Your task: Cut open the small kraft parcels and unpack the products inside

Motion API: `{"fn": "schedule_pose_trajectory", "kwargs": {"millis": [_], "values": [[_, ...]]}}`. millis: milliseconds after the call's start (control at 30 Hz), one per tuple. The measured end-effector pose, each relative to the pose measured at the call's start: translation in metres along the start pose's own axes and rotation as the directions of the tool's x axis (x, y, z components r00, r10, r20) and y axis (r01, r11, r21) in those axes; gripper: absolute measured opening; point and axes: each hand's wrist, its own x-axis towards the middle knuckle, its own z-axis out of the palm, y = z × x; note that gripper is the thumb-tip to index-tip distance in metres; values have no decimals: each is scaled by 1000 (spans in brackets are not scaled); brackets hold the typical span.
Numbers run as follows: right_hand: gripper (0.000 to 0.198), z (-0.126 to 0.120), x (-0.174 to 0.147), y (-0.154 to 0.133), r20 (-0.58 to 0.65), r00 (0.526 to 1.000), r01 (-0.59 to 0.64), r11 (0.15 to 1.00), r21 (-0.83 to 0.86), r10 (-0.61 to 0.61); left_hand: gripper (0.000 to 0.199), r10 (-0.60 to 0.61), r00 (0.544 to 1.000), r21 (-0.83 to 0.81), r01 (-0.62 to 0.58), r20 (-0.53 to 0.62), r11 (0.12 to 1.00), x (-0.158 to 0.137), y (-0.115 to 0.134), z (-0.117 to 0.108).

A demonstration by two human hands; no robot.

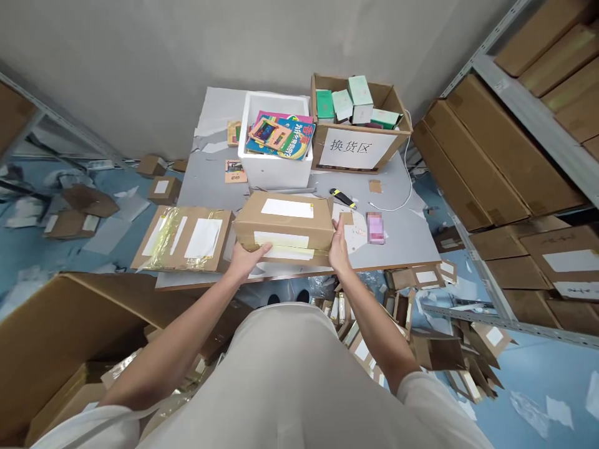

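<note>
A brown cardboard box (294, 222) with white labels on its top and front is gripped between my two hands at the front edge of the table. My left hand (246, 259) clasps its lower left corner, thumb lying along the front face. On the right end, my right hand (339, 246) presses with the thumb up and the fingers partly hidden behind the box. To the left lies a flat taped carton (182, 240) with white labels. A black and yellow utility knife (343, 198) and a pink phone-like rectangle (375, 228) rest to the right.
A white foam box (276, 173) of books and a carton (322, 149) of green and white boxes stand at the back of the grey table (412, 240). Shelving (496, 75) with cartons flanks the right. A large open carton (79, 305) is at lower left; boxes litter the floor.
</note>
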Motion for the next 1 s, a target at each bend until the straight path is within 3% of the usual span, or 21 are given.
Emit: {"fn": "schedule_pose_trajectory", "kwargs": {"millis": [100,200,333,433,500,633,800,900,1000], "values": [[103,-28,-15,-13,-2,968,245,945,-218,-252,62,47,996,-13,-46,81,999,-6,17,7],[126,-57,-30,-27,24,934,337,858,-388,-357,63,85,979,-35,-80,187,996,-10,34,20],[122,-79,-52,-38,-25,935,280,779,-562,-354,62,79,965,-84,-60,250,995,-16,41,47],[96,-91,-72,-39,-113,943,142,683,-717,-315,60,94,953,-121,-61,287,991,-24,41,70],[78,-103,-89,-41,-149,951,44,594,-803,-272,56,5,921,-107,39,389,994,-33,42,86],[62,-137,-132,-54,-247,954,-155,428,-890,-168,58,-252,797,-23,315,549,949,-58,45,119],[58,-169,-194,-77,-273,962,-263,288,-921,8,49,-421,671,126,443,610,888,-88,37,165],[45,-183,-226,-78,-399,915,-401,265,-877,64,48,-450,497,205,472,742,858,-108,28,185],[33,-200,-255,-66,-545,822,-569,265,-779,164,62,-349,285,207,428,893,880,-124,18,197]]}}
